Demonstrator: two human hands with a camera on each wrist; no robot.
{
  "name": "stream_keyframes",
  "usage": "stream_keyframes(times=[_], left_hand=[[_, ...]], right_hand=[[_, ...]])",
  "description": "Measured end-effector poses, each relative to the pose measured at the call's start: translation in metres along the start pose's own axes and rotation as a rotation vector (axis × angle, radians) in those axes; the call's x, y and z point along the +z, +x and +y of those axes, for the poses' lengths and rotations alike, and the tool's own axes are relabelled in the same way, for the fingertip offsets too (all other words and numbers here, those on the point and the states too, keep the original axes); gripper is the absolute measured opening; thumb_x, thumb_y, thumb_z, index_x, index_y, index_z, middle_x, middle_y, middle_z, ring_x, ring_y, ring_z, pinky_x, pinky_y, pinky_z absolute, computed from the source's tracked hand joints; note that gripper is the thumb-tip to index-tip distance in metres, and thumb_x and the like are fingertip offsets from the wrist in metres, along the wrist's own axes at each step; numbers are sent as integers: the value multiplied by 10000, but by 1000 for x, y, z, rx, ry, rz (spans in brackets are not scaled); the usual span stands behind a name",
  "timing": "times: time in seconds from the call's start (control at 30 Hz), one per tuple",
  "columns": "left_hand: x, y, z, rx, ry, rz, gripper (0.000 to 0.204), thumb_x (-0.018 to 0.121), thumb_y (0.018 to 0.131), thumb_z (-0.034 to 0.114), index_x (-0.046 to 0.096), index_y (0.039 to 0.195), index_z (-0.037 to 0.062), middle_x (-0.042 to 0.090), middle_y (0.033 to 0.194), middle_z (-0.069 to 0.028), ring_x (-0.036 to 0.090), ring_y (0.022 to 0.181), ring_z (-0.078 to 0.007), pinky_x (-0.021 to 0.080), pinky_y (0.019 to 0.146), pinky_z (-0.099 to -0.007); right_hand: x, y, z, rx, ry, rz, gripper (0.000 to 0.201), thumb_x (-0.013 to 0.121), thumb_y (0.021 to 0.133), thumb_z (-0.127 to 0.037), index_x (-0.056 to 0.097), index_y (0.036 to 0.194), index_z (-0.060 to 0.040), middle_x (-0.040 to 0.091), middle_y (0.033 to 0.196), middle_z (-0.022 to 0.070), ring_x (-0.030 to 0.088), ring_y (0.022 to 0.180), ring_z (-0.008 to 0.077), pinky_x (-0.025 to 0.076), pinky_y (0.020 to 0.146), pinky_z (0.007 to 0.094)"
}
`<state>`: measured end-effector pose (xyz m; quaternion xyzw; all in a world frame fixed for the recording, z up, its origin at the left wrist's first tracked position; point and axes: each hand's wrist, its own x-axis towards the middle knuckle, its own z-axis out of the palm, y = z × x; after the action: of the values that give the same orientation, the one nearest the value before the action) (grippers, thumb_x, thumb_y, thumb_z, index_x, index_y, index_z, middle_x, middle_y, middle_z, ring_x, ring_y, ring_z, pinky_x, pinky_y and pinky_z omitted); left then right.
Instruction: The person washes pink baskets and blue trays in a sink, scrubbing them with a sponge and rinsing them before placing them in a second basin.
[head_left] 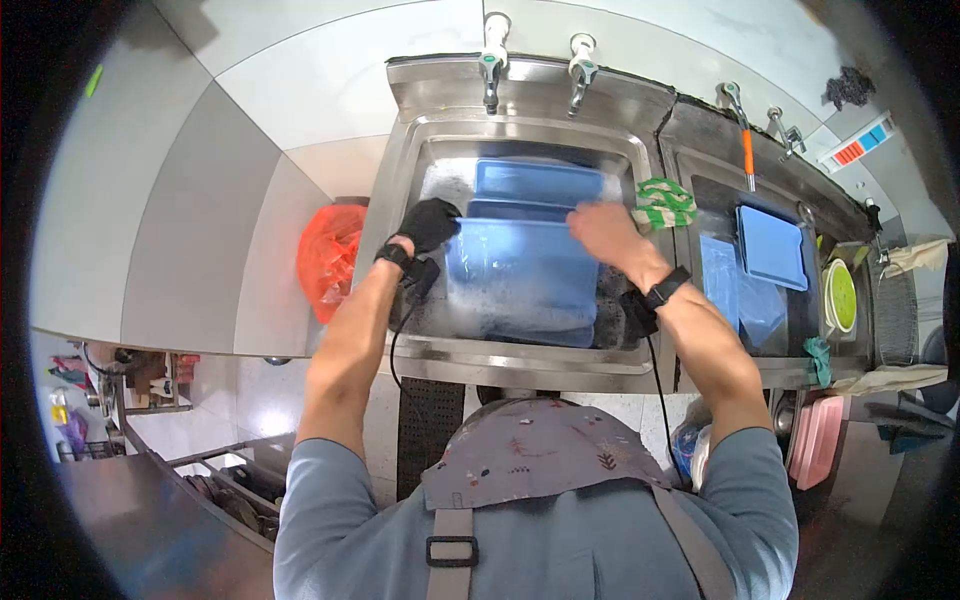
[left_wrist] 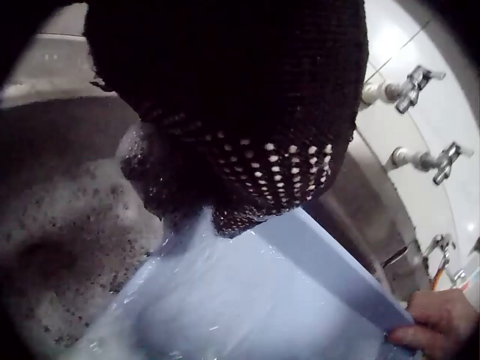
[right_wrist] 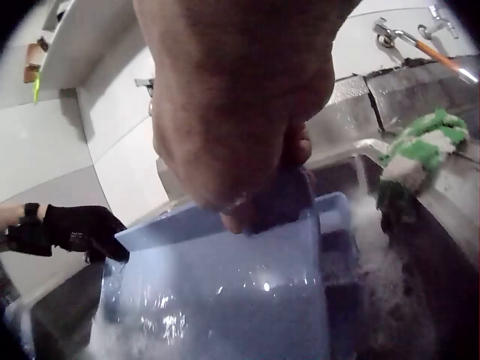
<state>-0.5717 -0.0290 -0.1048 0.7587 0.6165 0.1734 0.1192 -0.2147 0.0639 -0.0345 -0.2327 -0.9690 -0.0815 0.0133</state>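
Note:
A wet blue plastic bin [head_left: 525,265] is tipped up in the soapy water of a steel sink [head_left: 500,352]. My left hand [head_left: 430,225], in a black glove with white dots, grips the bin's rim at its left corner. At the right corner my bare right hand [head_left: 608,235] holds the same rim, fingers curled over the edge in the right wrist view. Suds run down the bin's wall. Behind it another blue bin [head_left: 540,182] lies in the water. A green and white cloth [head_left: 664,204] is draped on the sink's right edge, beside my right hand.
Two taps [head_left: 491,75] project over the back of the sink. In the right-hand sink are a blue tray [head_left: 772,248], a blue bin [head_left: 720,280] and a green-and-white round container [head_left: 840,296]. A red plastic bag [head_left: 328,262] hangs at the left.

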Motion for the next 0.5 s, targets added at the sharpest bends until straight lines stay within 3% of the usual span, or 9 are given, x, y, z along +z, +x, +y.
stream_keyframes(times=[0.03, 0.1, 0.17, 0.23, 0.37, 0.47, 0.5], left_hand=[[-15, -2, 4, -45, -57, 51, 274, 672, 792, 294, 762, 902, 59, 716, 930, -205, 681, 908, -372, 530, 846, -452], [-46, -6, 22, -111, -66, 90, 288, 690, 791, 306, 764, 922, 61, 717, 922, -204, 684, 902, -367, 531, 847, -441], [-68, -8, 38, -176, -76, 132, 303, 708, 789, 317, 767, 942, 62, 719, 914, -203, 686, 895, -362, 532, 848, -430], [-77, -12, 48, -412, -215, 108, 328, 705, 810, 350, 769, 953, 62, 724, 947, -199, 687, 895, -362, 531, 858, -418], [-51, -24, 35, -302, -172, 176, 399, 676, 872, 401, 744, 970, 21, 713, 801, -195, 698, 799, -337, 527, 775, -431], [-14, -37, 27, -234, -55, 45, 462, 689, 828, 403, 716, 1068, 9, 703, 999, -263, 677, 993, -397, 524, 900, -458], [-3, -43, 21, -245, -191, -67, 456, 679, 826, 407, 712, 1058, 17, 697, 1037, -261, 666, 1008, -418, 522, 902, -466]], right_hand=[[-12, 2, 1, -8, -1, 5, 140, 581, 836, -104, 715, 877, -107, 697, 880, 111, 701, 825, 314, 555, 712, 441], [-32, 6, 4, -44, -5, 187, 89, 585, 837, -118, 669, 866, -114, 648, 863, 81, 674, 797, 297, 546, 684, 440], [-43, 12, 3, -14, -17, 189, 88, 586, 834, -116, 666, 871, -111, 645, 865, 76, 670, 810, 293, 547, 688, 436], [-49, 12, 1, 24, -24, 182, 89, 587, 831, -114, 663, 876, -108, 641, 868, 72, 667, 823, 289, 547, 692, 432], [-46, 3, -4, -17, -22, 240, 82, 588, 829, -114, 662, 864, -104, 641, 868, 70, 665, 818, 293, 547, 699, 430], [-31, -8, -13, -33, -59, 194, 78, 586, 828, -110, 661, 849, -99, 639, 860, 77, 661, 813, 299, 545, 698, 433], [-25, -11, -15, -33, -88, 167, 78, 584, 827, -104, 660, 842, -96, 640, 856, 80, 659, 807, 302, 543, 698, 434]])
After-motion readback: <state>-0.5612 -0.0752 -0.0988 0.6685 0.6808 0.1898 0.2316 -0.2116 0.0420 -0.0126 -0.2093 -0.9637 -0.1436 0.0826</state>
